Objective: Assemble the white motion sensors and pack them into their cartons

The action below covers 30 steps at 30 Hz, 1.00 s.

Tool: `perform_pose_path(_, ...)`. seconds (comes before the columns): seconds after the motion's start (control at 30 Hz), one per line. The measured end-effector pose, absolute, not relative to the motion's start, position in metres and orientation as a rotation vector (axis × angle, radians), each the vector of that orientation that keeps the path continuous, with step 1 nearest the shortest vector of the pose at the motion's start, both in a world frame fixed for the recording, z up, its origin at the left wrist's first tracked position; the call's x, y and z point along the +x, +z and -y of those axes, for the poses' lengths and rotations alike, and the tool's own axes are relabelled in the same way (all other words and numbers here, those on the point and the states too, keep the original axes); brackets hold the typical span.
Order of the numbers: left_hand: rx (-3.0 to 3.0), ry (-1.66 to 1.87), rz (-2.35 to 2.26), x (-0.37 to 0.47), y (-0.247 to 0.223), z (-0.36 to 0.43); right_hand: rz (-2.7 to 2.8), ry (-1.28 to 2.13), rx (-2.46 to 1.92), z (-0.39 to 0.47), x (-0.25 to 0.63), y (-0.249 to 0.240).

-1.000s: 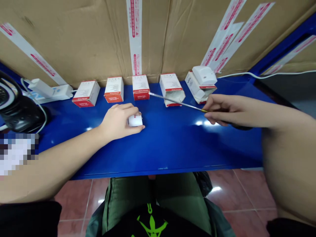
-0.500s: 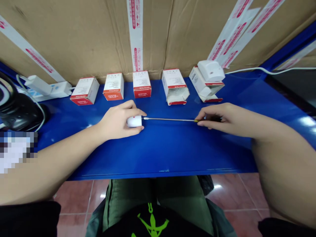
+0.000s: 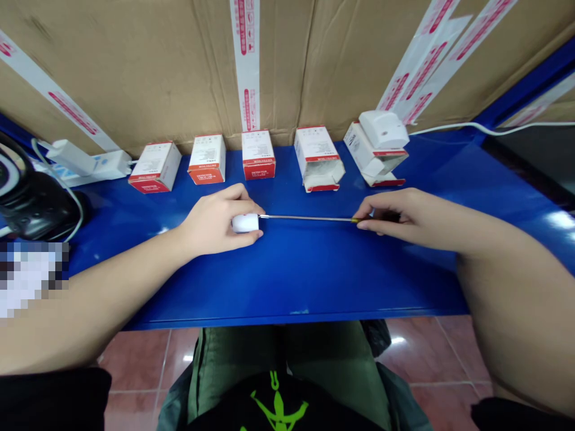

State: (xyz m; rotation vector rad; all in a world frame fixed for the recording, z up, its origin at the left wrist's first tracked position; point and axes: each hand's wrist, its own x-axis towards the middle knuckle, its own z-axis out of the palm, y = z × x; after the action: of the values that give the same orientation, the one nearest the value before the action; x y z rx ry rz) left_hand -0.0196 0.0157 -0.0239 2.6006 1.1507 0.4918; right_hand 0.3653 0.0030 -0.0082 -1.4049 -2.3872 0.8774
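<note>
A small white device (image 3: 245, 223) rests on the blue table (image 3: 296, 275), gripped between the thumb and fingers of my left hand (image 3: 215, 221). My right hand (image 3: 399, 218) is wrapped round the dark handle of a long thin screwdriver (image 3: 309, 218). Its metal shaft points left, with the tip at the right end of the white device, close to my left fingertips. The handle is mostly hidden inside my right hand.
Along the back stand several white-and-red boxes (image 3: 206, 158); the two at the right have open flaps. Another white device (image 3: 384, 129) sits on the rightmost box. At the left are a power strip (image 3: 105, 164) and a black object (image 3: 40, 203). Cardboard covers the back.
The screwdriver tip has shifted slightly left, up to the white device's end. Both hands keep their holds, nearly still.
</note>
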Motion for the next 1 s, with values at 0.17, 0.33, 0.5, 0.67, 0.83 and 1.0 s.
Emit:
perform_pose_path(0.17, 2.605, 0.519, -1.136, -0.0195, -0.0251, -0.0160, 2.393, 0.875, -1.432, -0.0037, 0.3651, -0.0084)
perform_pose_path(0.33, 2.609, 0.519, -1.112, -0.0199, -0.0251, -0.0164, 2.394, 0.896, -1.434, -0.0039, 0.3657, -0.0083)
perform_pose_path(0.5, 2.627, 0.526, -1.086, -0.0214, -0.0269, -0.0179, 2.433, 0.808, -1.405, -0.0035, 0.3665, -0.0125)
perform_pose_path(0.67, 2.651, 0.554, -1.043, -0.0224, -0.0298, -0.0190, 2.525, 0.578, -1.370, -0.0045, 0.3664, -0.0136)
perform_pose_path(0.83, 2.670, 0.562, -1.014, -0.0223, -0.0313, -0.0182, 2.598, 0.600, -1.421, -0.0029, 0.3603, -0.0125)
perform_pose_path(1.0, 2.703, 0.598, -0.979, -0.0224, -0.0327, -0.0171, 2.536, 0.613, -1.468, -0.0027, 0.3578, -0.0178)
